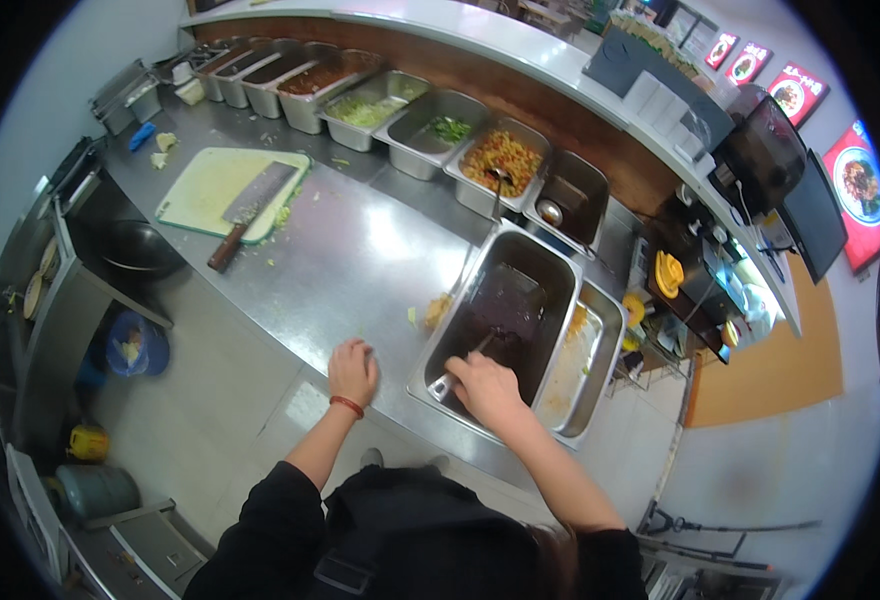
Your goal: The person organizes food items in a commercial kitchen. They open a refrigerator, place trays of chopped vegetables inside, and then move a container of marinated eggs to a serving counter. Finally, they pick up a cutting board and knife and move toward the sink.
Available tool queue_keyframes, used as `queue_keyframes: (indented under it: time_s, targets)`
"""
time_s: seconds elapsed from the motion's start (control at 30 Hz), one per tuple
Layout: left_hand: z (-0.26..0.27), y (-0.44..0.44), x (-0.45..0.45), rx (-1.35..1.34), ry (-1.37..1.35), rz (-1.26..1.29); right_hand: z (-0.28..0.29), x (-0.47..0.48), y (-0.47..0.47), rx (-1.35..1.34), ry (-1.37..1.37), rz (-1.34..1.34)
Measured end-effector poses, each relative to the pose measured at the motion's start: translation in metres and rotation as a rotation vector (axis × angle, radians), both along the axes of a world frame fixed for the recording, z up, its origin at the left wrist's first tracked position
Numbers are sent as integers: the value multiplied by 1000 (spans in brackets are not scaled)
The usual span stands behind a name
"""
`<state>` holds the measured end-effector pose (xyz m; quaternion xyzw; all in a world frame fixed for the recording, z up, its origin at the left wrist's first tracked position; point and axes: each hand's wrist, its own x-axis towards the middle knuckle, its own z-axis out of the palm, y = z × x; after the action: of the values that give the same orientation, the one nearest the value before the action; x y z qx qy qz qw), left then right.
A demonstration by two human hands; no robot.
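Note:
My right hand [483,386] grips the metal handle of a utensil [444,385] whose far end dips into dark liquid in a deep stainless steel pan [567,300]; what kind of utensil it is stays hidden. My left hand [353,373], with a red band at the wrist, rests at the front edge of the steel counter [320,277], holding nothing. Right beside the deep pan lies a shallower steel pan [605,360] with orange residue. A cleaver [260,199] lies on a green-edged cutting board [200,184] to the left, with chopped green scraps around it.
Along the back stand steel pans of diced vegetables [501,161], chopped greens [451,130] and shredded pale vegetable [361,111], plus a pan with a ladle [550,212]. A blue cloth [141,136] lies far left. A blue bin [138,345] and a gas cylinder [97,491] stand on the floor.

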<state>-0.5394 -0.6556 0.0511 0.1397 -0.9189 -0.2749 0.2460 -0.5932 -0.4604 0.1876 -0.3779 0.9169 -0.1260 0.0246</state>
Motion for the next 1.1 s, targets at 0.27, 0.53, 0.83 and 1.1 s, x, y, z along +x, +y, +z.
queue_keyframes:
  time_s: [0.27,0.53,0.83,1.1]
  targets:
    - [0,2,5,-30,33,44,25,-19,43,-468,134,-174]
    - [-3,3,2,-23,2,25,37,-31,76,-581,-139,-376]
    - [-2,3,2,-18,-61,31,74,12,75,-154,-106,168]
    - [2,0,3,-58,13,15,54,29,99,-460,-312,14]
